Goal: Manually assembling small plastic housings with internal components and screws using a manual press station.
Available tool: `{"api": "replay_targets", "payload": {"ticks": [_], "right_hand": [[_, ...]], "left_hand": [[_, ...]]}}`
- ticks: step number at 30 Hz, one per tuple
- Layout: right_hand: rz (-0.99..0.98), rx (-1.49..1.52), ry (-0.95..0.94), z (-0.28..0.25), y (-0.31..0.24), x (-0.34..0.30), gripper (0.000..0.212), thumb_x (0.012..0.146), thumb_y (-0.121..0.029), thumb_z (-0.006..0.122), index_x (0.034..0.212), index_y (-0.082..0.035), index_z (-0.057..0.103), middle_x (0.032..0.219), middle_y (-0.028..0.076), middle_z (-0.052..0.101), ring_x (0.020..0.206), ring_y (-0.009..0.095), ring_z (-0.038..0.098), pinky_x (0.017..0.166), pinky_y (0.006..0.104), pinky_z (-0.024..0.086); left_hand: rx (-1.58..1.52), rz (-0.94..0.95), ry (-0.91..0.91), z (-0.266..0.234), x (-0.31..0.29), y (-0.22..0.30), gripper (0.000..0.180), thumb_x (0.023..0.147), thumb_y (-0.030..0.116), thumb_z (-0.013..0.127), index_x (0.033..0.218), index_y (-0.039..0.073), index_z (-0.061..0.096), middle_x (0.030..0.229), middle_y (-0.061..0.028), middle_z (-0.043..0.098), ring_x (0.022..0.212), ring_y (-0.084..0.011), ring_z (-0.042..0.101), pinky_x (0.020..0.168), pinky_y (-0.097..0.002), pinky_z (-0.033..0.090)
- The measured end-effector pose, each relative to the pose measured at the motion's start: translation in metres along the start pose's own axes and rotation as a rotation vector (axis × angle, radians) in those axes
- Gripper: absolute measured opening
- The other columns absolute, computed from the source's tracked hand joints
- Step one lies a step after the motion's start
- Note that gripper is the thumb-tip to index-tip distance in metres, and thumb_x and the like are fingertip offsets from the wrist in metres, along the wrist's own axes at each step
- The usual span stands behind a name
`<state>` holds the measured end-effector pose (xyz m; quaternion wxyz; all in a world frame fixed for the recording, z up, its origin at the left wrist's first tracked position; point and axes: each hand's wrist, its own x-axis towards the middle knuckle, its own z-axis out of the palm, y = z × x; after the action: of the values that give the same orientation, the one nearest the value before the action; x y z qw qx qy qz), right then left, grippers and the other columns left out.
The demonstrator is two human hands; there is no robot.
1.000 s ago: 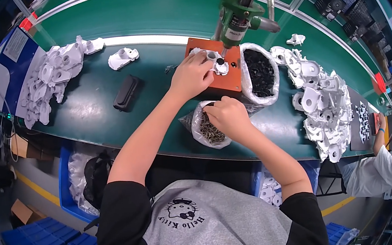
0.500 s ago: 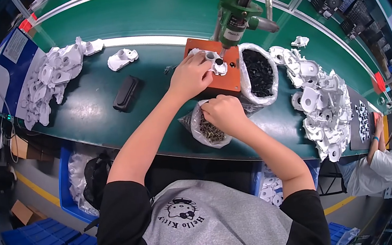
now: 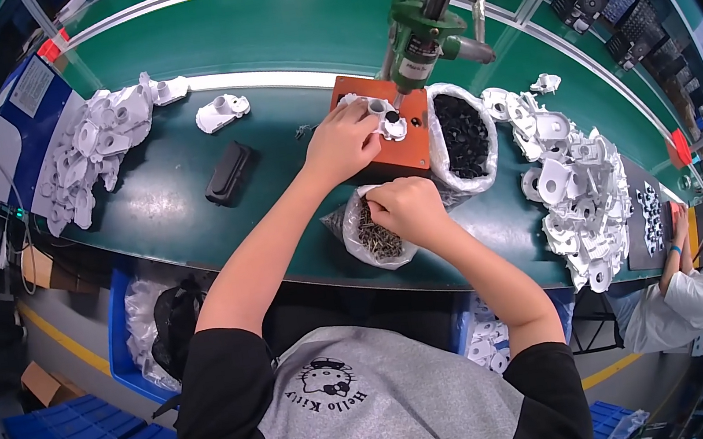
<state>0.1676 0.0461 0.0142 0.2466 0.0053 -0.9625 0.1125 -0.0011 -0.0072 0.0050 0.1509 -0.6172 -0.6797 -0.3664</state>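
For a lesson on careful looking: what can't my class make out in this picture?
All in the head view:
Whether the right hand pinches anything: its fingers hide that.
The left side of the white part: covered by the left hand.
The top of the green machine: cut off by the upper edge.
Exact shapes of the metal pieces: too small.
What the co-worker's hand does: too small.

Left hand [image 3: 344,142] on white part [image 3: 392,131] (orange block [image 3: 398,156] beneath).
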Motion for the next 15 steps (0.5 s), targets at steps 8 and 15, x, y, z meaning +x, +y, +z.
{"api": "replay_targets", "payload": {"ticks": [8,15], "right_hand": [[0.487,0.454,-0.04,-0.037,0.032,0.01,0.012,0.074,-0.013,0.066,0.081,-0.002,0.067,0.064,0.01,0.064,0.056,0.017,0.062,0.054,0.0286,0.047],[0.84,0.768,0.056,-0.038,0.098,0.04,0.016,0.082,-0.013,0.065,0.083,0.003,0.065,0.063,-0.002,0.055,0.052,0.004,0.046,0.047,0.0197,0.034]], "left_hand": [[-0.001,0.029,0.055,0.001,-0.001,-0.002,0.013,0.074,0.014,0.061,0.083,0.005,0.058,0.105,-0.013,0.06,0.093,-0.0317,0.059,0.082,-0.0407,0.048],[-0.014,0.017,0.031,-0.002,0.001,0.001,0.014,0.073,0.014,0.061,0.083,0.006,0.059,0.105,-0.0127,0.058,0.093,-0.0306,0.059,0.083,-0.0403,0.048]]}}
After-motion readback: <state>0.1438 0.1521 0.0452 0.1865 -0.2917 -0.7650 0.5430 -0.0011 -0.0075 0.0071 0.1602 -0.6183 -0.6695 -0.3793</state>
